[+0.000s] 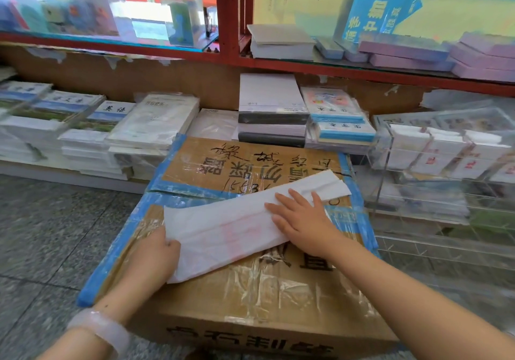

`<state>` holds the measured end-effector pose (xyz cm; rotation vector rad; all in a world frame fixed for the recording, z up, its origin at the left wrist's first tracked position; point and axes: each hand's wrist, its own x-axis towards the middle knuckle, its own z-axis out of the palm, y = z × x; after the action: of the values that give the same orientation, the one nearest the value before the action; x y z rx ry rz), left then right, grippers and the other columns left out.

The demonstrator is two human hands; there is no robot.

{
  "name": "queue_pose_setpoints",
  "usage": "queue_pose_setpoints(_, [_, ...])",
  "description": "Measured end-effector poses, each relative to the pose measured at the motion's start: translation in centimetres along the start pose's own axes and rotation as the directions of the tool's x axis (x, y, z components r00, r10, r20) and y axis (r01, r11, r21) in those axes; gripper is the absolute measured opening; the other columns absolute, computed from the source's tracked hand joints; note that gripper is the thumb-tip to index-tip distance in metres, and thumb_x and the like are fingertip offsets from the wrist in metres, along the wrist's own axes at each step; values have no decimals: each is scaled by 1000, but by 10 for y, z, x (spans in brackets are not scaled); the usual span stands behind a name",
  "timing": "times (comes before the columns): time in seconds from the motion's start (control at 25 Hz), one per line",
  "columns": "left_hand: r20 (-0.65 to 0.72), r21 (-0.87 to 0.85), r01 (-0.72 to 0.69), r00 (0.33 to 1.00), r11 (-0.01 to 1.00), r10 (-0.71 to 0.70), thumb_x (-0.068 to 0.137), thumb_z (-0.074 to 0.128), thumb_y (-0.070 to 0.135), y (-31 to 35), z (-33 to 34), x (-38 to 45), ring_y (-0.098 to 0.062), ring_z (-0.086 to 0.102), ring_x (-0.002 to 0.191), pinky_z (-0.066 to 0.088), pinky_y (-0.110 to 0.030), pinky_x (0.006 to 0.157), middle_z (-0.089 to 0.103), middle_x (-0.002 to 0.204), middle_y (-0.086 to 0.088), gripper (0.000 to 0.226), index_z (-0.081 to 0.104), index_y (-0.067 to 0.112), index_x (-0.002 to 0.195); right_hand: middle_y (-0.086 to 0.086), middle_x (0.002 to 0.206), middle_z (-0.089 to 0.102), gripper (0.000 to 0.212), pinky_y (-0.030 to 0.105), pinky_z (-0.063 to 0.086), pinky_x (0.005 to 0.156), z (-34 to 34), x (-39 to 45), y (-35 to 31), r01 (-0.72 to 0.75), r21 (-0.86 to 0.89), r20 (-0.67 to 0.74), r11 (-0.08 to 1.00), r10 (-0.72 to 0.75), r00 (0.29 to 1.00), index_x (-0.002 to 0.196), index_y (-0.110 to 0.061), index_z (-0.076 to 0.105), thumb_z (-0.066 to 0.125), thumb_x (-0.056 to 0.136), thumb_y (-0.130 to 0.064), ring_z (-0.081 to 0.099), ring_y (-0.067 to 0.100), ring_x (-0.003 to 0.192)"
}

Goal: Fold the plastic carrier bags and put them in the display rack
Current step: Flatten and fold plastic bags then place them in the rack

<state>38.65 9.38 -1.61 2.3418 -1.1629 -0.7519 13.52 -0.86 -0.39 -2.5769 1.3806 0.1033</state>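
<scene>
A white plastic carrier bag, folded into a long strip with faint red print, lies slantwise on top of a taped cardboard box. My left hand grips the bag's near left end, fingers tucked under the edge. My right hand lies flat on the strip's middle with straight, spread fingers, pressing it down. The bag's handles stick out past my right hand towards the far right. A clear acrylic display rack stands to the right of the box, holding folded white bags.
Stacks of wrapped exercise books and paper reams line a low shelf behind the box. Above runs a red-framed glass shelf with more books. Grey speckled floor lies to the left.
</scene>
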Motion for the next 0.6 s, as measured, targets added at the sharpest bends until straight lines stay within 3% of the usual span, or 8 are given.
queue_pose_setpoints(0.08, [11,83,-14,1000,996,13,93,42,16,1,-1,1,-23,53,83,41,-32,69,59,97,-10,15,53,10,101,-7,159,11,47,45,-4,116,1,-5,14,-68,72,26,995,67,997,148,-36,21,14,102,-41,3,14,146])
queue_pose_setpoints(0.2, [11,221,-99,995,970,99,94,43,18,5,-5,-1,-18,47,66,33,-30,56,52,74,-6,18,45,12,77,-4,155,24,57,46,3,116,7,-20,26,-93,-77,13,993,94,995,146,-32,29,4,98,-47,18,17,143])
queue_pose_setpoints(0.28, [1,204,-148,989,968,151,95,44,19,4,-9,2,-16,48,69,33,-30,56,51,75,-1,15,46,15,81,4,129,56,68,44,17,108,11,-30,22,-65,-188,-143,980,38,989,127,-23,57,4,89,-45,50,26,122])
queue_pose_setpoints(0.32, [-11,188,-154,987,970,159,95,45,19,3,-12,3,-17,48,71,32,-31,57,51,76,-1,13,47,16,82,5,107,65,61,42,25,100,13,-34,18,-50,-225,-233,973,-4,972,108,-19,68,15,88,-40,61,28,102])
queue_pose_setpoints(0.4, [-17,180,-160,986,971,166,94,48,19,0,-13,4,-19,48,71,30,-31,55,51,74,-2,18,47,16,76,5,91,67,44,40,38,89,15,-39,7,-63,-240,-365,969,-30,930,88,-17,72,31,86,-33,65,28,84])
queue_pose_setpoints(0.48, [-2,199,-182,982,963,186,94,50,22,-2,-12,5,-19,50,71,32,-31,56,53,75,-2,18,49,17,76,7,111,66,44,43,45,94,13,-39,-10,-46,-161,-338,986,-12,941,103,-21,70,31,88,-36,64,29,102])
queue_pose_setpoints(0.52, [-3,210,-187,981,960,192,94,50,23,-2,-11,6,-19,50,74,34,-31,58,54,76,-2,16,51,17,79,8,129,58,49,48,36,103,12,-37,-20,3,-136,-285,991,-42,958,119,-25,63,24,94,-40,54,29,121])
queue_pose_setpoints(0.6, [-5,213,-183,982,960,189,94,50,23,-2,-9,5,-20,51,77,37,-32,62,54,79,-2,13,52,17,83,2,158,17,68,51,-2,113,13,-31,-35,100,-71,-116,992,-108,987,146,-37,28,-6,90,-57,10,25,146])
